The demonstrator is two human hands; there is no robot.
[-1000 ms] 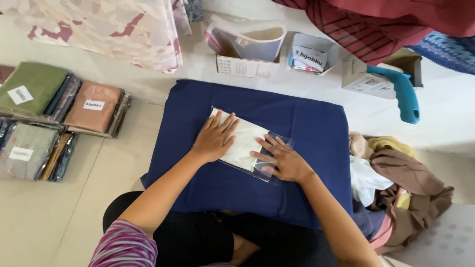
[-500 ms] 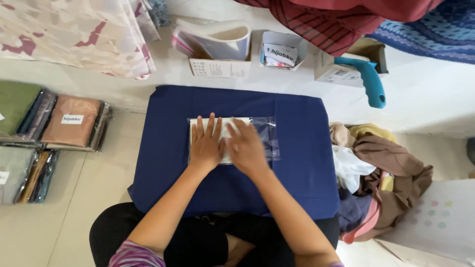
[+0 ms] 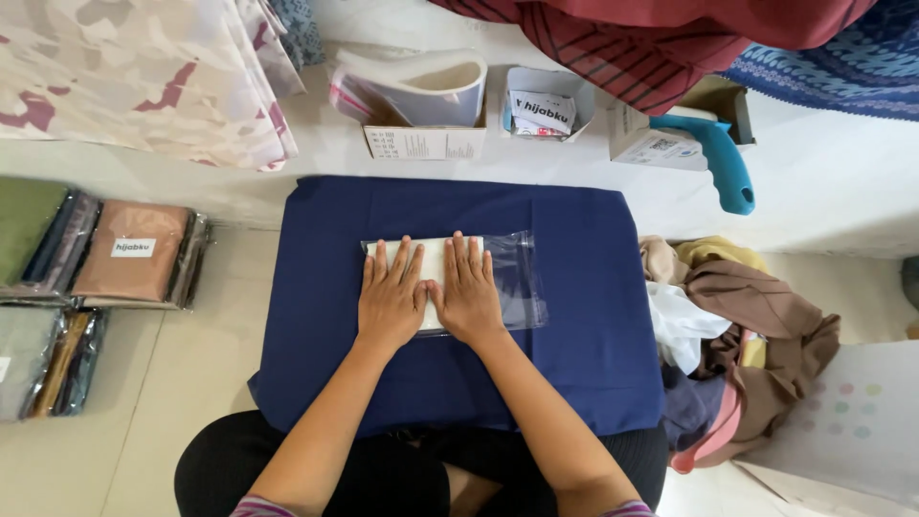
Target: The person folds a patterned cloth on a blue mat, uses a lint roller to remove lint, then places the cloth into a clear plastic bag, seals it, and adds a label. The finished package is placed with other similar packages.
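Note:
A clear plastic bag (image 3: 512,282) with a folded white cloth (image 3: 433,258) inside lies flat on a dark blue cloth-covered board (image 3: 574,325) over my lap. My left hand (image 3: 391,295) and my right hand (image 3: 466,287) rest side by side, palms down and fingers spread, pressing on the left part of the bag. The bag's empty clear end sticks out to the right of my right hand.
Packed folded cloths in clear bags (image 3: 134,254) lie in stacks at the left. Small cardboard boxes (image 3: 421,142) and a blue-handled tool (image 3: 723,163) sit at the back. A heap of loose cloths (image 3: 737,316) lies at the right. Patterned fabric (image 3: 144,77) hangs at the top left.
My hands were apart and angled on the bag; they have come together over its left part. The bag now lies straight on the blue board.

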